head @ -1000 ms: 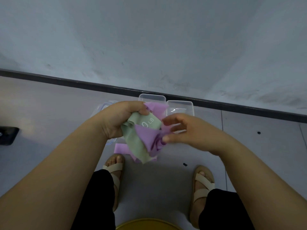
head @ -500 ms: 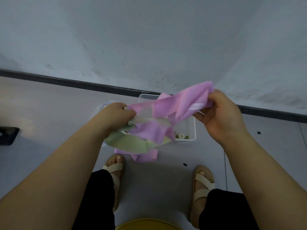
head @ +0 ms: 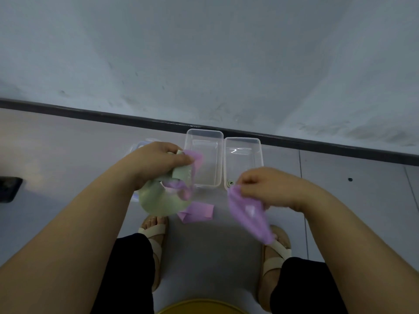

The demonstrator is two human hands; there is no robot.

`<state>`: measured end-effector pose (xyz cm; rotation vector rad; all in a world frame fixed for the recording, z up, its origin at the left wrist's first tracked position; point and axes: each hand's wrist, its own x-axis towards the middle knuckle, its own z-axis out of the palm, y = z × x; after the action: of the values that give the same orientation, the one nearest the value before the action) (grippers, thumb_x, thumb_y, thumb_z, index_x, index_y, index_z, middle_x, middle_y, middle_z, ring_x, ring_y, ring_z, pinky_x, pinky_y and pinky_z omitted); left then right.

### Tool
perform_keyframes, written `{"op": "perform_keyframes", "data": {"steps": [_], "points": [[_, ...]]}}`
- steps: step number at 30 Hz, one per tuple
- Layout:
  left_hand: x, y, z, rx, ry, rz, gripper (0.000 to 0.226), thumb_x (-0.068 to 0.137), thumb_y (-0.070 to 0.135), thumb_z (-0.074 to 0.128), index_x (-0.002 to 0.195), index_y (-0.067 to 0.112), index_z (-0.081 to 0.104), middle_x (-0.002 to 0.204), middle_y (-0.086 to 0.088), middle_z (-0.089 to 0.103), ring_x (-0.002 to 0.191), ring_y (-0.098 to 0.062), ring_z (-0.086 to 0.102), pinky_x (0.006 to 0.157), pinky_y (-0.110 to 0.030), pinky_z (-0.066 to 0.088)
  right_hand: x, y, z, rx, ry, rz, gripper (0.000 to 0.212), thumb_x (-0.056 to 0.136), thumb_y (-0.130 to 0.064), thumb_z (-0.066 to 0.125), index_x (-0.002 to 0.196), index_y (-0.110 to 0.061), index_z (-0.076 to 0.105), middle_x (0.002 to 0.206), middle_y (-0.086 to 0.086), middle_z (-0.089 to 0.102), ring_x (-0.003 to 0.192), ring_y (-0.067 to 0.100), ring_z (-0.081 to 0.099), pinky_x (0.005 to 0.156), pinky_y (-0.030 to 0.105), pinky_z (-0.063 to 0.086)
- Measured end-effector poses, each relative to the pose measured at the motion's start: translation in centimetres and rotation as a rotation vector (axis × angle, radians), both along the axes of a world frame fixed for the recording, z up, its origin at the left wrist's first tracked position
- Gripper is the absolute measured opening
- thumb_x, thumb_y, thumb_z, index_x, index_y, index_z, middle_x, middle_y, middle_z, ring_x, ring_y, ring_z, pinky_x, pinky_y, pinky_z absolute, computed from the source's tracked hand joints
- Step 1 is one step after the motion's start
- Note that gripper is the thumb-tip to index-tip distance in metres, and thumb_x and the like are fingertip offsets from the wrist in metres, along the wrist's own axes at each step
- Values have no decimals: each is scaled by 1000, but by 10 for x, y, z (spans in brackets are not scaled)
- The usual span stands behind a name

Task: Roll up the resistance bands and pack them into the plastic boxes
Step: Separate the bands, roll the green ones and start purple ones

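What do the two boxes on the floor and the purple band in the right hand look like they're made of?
Left box and right box: clear glossy plastic, probably; the floor shows through, with a white glint in one. Purple band in the right hand: thin, matte, limp, hanging creased; likely latex or rubber.

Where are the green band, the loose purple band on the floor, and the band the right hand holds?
Green band (head: 158, 201), head view: the wide hanging loop.
Floor purple band (head: 199, 211), head view: its flat middle.
Held purple band (head: 248, 215), head view: stretch hanging below the right hand (head: 269, 189).
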<state>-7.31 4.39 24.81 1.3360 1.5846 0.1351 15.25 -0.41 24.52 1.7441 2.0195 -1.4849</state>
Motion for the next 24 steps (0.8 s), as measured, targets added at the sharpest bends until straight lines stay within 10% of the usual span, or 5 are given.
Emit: {"op": "perform_keyframes", "data": {"steps": [9,13,24], "points": [[11,-9,7,19,-178,-348,13,83,35,65,96,32,70,92,12,69,87,-5,64,76,-19,47,-11,2,-6,171,221,-200,59,78,-48,65,130,-29,43,120,-21,43,112,-1,42,92,19,37],[15,-11,10,14,-222,-351,16,79,34,69,95,34,70,93,12,70,89,-7,64,78,-22,49,-17,1,-7,255,232,-106,3,87,-31,61,89,-30,61,86,-8,59,78,6,53,72,21,44],[1,-1,-5,139,145,-124,22,77,40,71,78,18,71,80,0,69,77,-16,61,66,-28,46,3,12,-3,494,141,-712,32,94,-29,48,94,1,58,83,11,55,70,15,42,60,27,35]]}}
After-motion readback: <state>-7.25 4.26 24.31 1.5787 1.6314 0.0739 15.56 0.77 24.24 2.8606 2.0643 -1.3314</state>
